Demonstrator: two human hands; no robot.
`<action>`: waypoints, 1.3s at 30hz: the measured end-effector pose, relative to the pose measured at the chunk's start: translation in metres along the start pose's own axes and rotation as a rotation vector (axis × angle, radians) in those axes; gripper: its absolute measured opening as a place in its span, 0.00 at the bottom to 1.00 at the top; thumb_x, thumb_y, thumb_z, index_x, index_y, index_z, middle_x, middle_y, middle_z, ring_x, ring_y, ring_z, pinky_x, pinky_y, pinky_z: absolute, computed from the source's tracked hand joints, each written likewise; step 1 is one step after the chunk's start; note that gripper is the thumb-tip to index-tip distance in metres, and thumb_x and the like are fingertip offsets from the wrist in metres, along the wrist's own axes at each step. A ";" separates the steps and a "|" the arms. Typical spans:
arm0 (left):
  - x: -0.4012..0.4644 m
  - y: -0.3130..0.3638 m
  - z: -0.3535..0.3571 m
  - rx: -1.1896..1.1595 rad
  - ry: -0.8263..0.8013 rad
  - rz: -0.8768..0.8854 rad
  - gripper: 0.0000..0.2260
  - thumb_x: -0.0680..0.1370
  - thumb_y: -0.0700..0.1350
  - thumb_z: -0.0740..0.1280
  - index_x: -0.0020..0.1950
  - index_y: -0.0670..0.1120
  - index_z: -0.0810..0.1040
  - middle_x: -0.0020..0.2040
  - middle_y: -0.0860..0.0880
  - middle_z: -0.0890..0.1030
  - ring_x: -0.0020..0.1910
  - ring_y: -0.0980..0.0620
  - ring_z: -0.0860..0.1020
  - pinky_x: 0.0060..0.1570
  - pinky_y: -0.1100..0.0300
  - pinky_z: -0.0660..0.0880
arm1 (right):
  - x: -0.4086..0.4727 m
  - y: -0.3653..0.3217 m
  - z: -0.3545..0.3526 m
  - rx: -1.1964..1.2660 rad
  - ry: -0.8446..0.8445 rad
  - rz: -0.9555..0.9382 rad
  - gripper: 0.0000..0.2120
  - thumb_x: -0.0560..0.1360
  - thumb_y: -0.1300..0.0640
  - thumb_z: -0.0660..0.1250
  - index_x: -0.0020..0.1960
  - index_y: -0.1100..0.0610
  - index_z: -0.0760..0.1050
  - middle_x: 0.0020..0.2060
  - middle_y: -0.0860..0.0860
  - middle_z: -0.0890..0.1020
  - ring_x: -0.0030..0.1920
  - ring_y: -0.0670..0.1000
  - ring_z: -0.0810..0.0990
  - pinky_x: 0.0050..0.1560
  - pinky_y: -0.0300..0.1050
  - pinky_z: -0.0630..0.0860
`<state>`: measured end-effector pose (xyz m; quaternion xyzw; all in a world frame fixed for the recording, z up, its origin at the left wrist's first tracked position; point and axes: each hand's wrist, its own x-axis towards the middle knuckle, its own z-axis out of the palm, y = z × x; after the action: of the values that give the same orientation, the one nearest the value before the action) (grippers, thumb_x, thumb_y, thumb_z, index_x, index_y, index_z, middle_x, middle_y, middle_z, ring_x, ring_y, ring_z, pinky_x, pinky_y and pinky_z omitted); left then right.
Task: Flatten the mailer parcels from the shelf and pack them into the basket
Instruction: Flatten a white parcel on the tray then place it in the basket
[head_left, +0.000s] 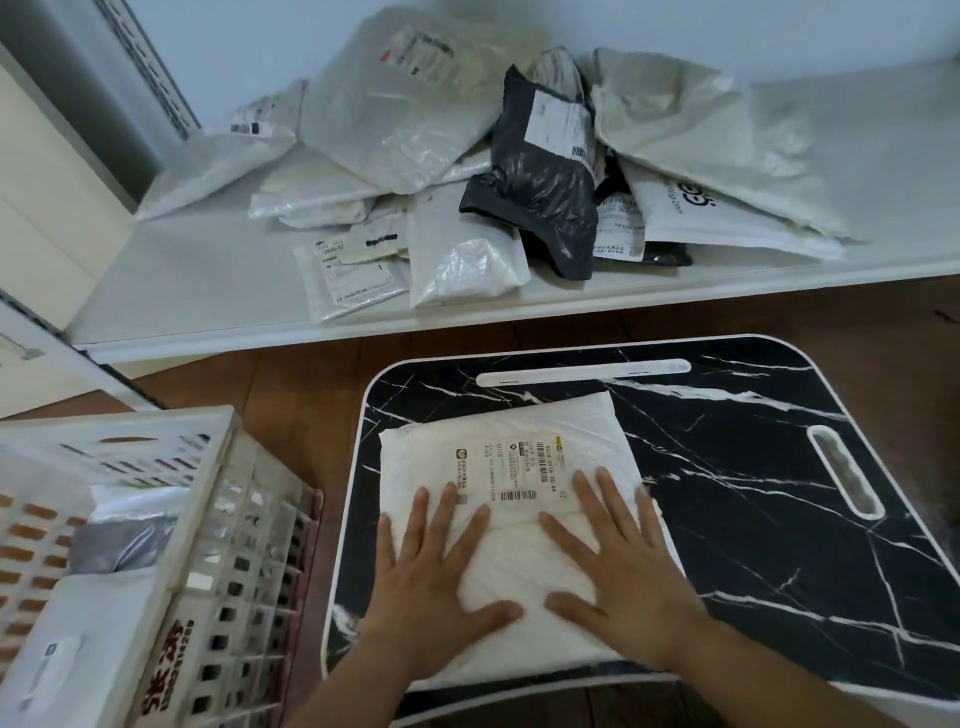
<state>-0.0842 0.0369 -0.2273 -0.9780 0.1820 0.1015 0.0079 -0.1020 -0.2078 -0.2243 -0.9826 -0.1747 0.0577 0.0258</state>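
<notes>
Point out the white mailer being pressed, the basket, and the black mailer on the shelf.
white mailer (498, 457): head view, on its shipping label.
basket (223, 519): head view, on its right slotted wall.
black mailer (535, 192): head view, on its crinkled middle.

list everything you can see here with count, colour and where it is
white mailer parcel: one, white with a printed label, flat on the lap table
lap table: one, black marble pattern with white rim, on the wood floor
basket: one, white slotted plastic, lower left, parcels already inside
shelf: one, white, along the top
pile of mailers: many, mostly white, some dark grey, on the shelf
left hand: flat, pressing the parcel
right hand: flat, pressing the parcel
</notes>
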 end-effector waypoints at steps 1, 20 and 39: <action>0.000 0.001 0.002 0.000 0.005 0.008 0.43 0.69 0.79 0.50 0.77 0.56 0.58 0.78 0.46 0.58 0.76 0.43 0.56 0.66 0.41 0.52 | -0.008 0.005 0.000 -0.014 0.003 -0.027 0.35 0.75 0.27 0.50 0.76 0.43 0.58 0.77 0.60 0.53 0.77 0.63 0.50 0.67 0.66 0.52; -0.011 0.054 -0.020 -0.017 -0.049 0.109 0.53 0.58 0.80 0.58 0.78 0.57 0.53 0.75 0.38 0.61 0.74 0.34 0.58 0.61 0.29 0.60 | 0.003 0.005 -0.058 1.366 -0.036 1.050 0.35 0.54 0.53 0.84 0.54 0.66 0.75 0.47 0.60 0.83 0.46 0.61 0.83 0.52 0.56 0.80; -0.037 0.015 -0.152 -1.784 0.217 -0.271 0.11 0.76 0.41 0.68 0.58 0.46 0.77 0.51 0.46 0.85 0.49 0.46 0.84 0.42 0.53 0.81 | -0.027 -0.018 -0.148 1.084 0.365 0.736 0.45 0.68 0.37 0.71 0.77 0.48 0.53 0.75 0.52 0.51 0.73 0.58 0.59 0.70 0.56 0.62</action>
<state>-0.0935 0.0284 -0.0706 -0.6383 -0.0808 0.1103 -0.7575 -0.1150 -0.2047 -0.0733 -0.8203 0.2319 -0.0247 0.5222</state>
